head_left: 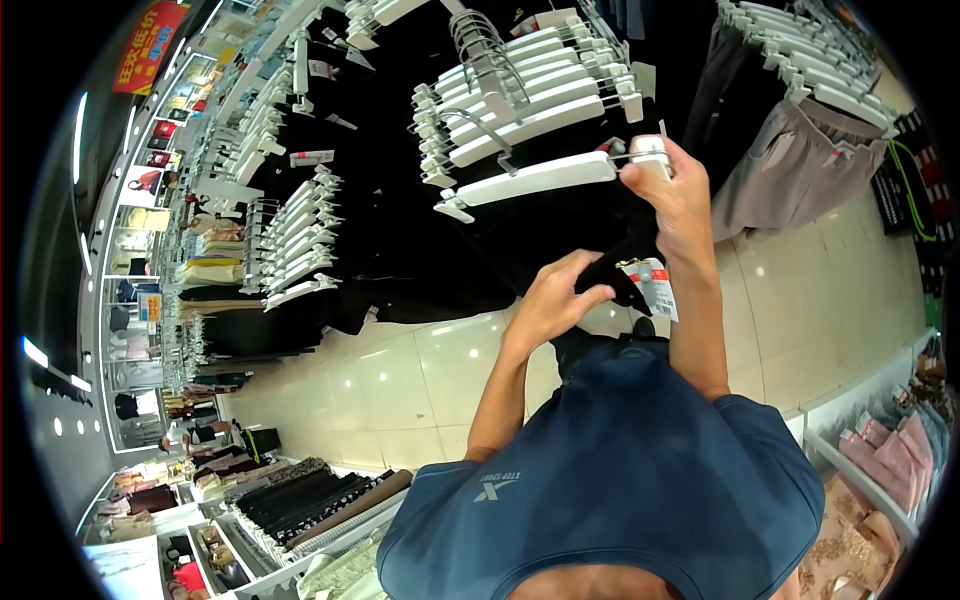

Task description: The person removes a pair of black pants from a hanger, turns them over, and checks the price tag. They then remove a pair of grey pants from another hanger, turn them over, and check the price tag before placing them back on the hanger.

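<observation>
At upper centre, the right hand pinches the white hanger's end; the left hand holds the black garment. The cloth looks soft and limp, the stiff hanger likely a surer hold.

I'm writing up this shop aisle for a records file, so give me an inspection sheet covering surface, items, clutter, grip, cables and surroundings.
Surface: pale tiled floor below; no worktop under the hands.
Items: black garment, white hanger, paper tag.
Clutter: other white hangers crowded just beyond.
Grip: left hand pinches black fabric; right hand holds the hanger's end clip.
Cables: nothing seen.
Surroundings: clothes racks at left, greyish-pink garment at right.
</observation>
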`<state>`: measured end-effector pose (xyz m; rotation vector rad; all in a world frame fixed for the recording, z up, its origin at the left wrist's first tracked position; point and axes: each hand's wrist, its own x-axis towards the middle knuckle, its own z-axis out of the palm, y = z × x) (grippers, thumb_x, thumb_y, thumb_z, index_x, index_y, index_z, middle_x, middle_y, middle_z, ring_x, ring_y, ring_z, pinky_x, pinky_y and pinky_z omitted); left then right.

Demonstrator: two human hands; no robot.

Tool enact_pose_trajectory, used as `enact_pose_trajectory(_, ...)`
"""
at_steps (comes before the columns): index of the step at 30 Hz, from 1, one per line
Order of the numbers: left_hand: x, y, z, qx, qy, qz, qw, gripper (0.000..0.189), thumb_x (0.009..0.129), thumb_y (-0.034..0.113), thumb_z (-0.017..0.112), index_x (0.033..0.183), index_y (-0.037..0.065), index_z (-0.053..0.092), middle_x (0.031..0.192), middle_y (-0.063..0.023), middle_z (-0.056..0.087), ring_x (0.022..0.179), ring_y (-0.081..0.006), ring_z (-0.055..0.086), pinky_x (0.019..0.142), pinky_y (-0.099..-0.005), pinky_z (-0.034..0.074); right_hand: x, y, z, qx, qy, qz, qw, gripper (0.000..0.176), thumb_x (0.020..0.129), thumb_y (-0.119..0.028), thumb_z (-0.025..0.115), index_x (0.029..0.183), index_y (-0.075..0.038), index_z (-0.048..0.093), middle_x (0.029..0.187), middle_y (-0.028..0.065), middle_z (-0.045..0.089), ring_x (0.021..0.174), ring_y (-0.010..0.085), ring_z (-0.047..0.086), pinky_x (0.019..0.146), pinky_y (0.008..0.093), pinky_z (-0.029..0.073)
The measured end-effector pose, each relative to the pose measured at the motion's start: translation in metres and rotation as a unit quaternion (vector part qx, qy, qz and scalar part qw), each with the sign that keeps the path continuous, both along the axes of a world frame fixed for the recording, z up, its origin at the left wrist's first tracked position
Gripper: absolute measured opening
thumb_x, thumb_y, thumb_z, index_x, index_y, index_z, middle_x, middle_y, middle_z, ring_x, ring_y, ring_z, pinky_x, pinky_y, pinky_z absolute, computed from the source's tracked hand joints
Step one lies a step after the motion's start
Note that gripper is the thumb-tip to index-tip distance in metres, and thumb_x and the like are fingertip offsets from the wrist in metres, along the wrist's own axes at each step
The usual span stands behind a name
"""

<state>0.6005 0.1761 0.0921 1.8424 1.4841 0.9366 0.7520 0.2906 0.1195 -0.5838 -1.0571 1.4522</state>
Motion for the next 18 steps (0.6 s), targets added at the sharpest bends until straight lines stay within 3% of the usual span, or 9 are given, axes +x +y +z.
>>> enact_pose_trajectory(3,-0.018,-0.013,-0.005,0.009,0.153,0.037,0.987,0.036,0.074,0.014,0.073,0.104,-0.001,0.061,0.093,-0.0155,0.064,0.087,-0.0342,0.060,0.078,-0.0369,0.047,0.012,0.000,0.002,0.005,0.001,-0.008,1.000,0.033,0.071,-0.017,0.084,0.091,-0.001,0.062,0.079,-0.0039,0.056,0.070,0.0029,0.050,0.063,0.0166,0.041)
enact_pose_trajectory(5,-0.039,-0.021,-0.020,0.071,0.205,0.042,0.975,0.022,0.076,0.007,0.068,0.096,0.002,0.063,0.086,-0.0106,0.065,0.085,-0.0291,0.060,0.089,-0.0384,0.041,0.020,0.000,0.005,0.021,0.008,-0.021,1.000,0.033,0.071,-0.016,0.084,0.091,-0.002,0.061,0.078,-0.0046,0.055,0.070,0.0024,0.049,0.063,0.0161,0.040)
enact_pose_trajectory(7,-0.052,-0.028,-0.029,0.117,0.219,0.072,0.966,0.016,0.076,0.001,0.065,0.092,0.003,0.064,0.081,-0.0100,0.064,0.081,-0.0266,0.060,0.090,-0.0396,0.040,0.027,0.004,0.001,0.040,0.005,-0.028,0.999,0.036,0.071,-0.018,0.085,0.091,-0.001,0.061,0.077,-0.0049,0.052,0.069,0.0023,0.047,0.062,0.0161,0.039)
enact_pose_trajectory(10,-0.055,-0.036,-0.028,0.144,0.201,0.130,0.960,0.012,0.076,-0.003,0.062,0.087,0.002,0.063,0.071,-0.0091,0.060,0.068,-0.0246,0.056,0.082,-0.0357,0.040,0.031,0.008,-0.002,0.044,-0.012,-0.021,0.999,0.038,0.071,-0.023,0.085,0.090,-0.001,0.061,0.076,-0.0048,0.052,0.068,0.0023,0.046,0.061,0.0157,0.037)
enact_pose_trajectory(14,-0.054,-0.034,-0.031,0.181,0.198,0.171,0.948,0.014,0.073,-0.008,0.062,0.084,0.000,0.063,0.068,-0.0091,0.057,0.062,-0.0247,0.050,0.074,-0.0338,0.038,0.033,0.011,-0.004,0.059,-0.011,-0.015,0.998,0.036,0.071,-0.023,0.084,0.088,-0.001,0.061,0.075,-0.0048,0.051,0.068,0.0023,0.045,0.060,0.0160,0.035)
enact_pose_trajectory(18,-0.052,-0.030,-0.026,0.223,0.202,0.183,0.936,0.010,0.073,-0.005,0.064,0.081,0.001,0.063,0.067,-0.0081,0.056,0.064,-0.0248,0.051,0.074,-0.0341,0.039,0.036,0.015,-0.006,0.080,-0.011,-0.023,0.996,0.036,0.070,-0.022,0.084,0.087,-0.001,0.060,0.075,-0.0049,0.051,0.067,0.0024,0.044,0.059,0.0166,0.033)
